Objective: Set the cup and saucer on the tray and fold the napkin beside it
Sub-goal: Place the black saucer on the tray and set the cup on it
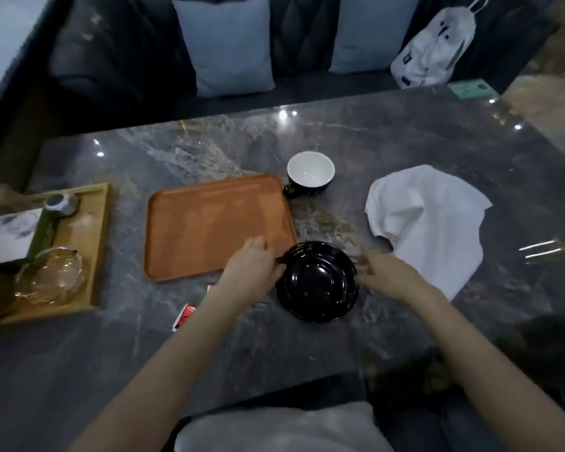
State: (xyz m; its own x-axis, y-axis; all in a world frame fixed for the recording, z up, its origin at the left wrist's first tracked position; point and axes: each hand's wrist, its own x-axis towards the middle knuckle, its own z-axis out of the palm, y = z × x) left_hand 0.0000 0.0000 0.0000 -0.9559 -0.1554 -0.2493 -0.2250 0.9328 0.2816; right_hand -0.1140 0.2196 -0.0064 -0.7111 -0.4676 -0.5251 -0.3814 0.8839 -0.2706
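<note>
A glossy black saucer [318, 282] lies on the marble table just off the near right corner of the orange wooden tray [209, 223]. My left hand [250, 264] grips the saucer's left rim and my right hand [384, 272] grips its right rim. The tray has nothing on it. The cup [310, 172], black outside and white inside, stands upright on the table behind the tray's far right corner, handle toward the tray. A white napkin [431, 223] lies rumpled and unfolded on the table to the right.
A bamboo tray [92, 243] at the left holds a glass bowl [51, 275], a box and a small grey pot. A red and white packet [185, 316] lies near my left forearm. A sofa with blue cushions and a white bag sits behind the table.
</note>
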